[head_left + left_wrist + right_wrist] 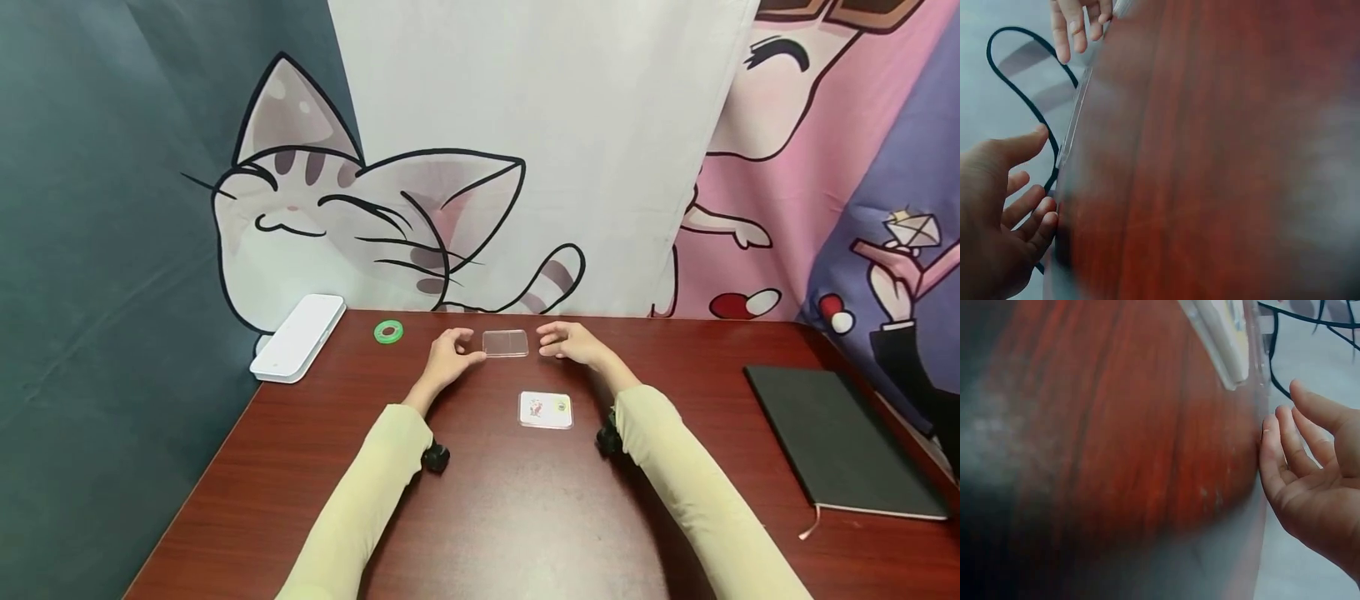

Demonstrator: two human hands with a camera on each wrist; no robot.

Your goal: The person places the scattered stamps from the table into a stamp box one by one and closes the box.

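A clear, shallow plastic lid or tray (pixel 506 343) lies flat near the back of the table, between the two hands. My left hand (pixel 447 358) is at its left side, fingers loosely bent, with the thumb tip close to the near left corner; whether it touches cannot be told. On the other side my right hand (pixel 573 343) is held a little apart from the clear piece, fingers relaxed and nothing in them. Nearer to me sits a clear case with a white printed card (pixel 546 410), which also shows edge-on as the card case (pixel 1225 344) in the right wrist view.
A green ring-shaped roll (pixel 388 332) lies at the back left, beside a white flat box (pixel 298 337). On the right is a dark notebook (pixel 843 442) with a ribbon. A cartoon-printed curtain (pixel 585 108) hangs behind the brown table (pixel 480 517).
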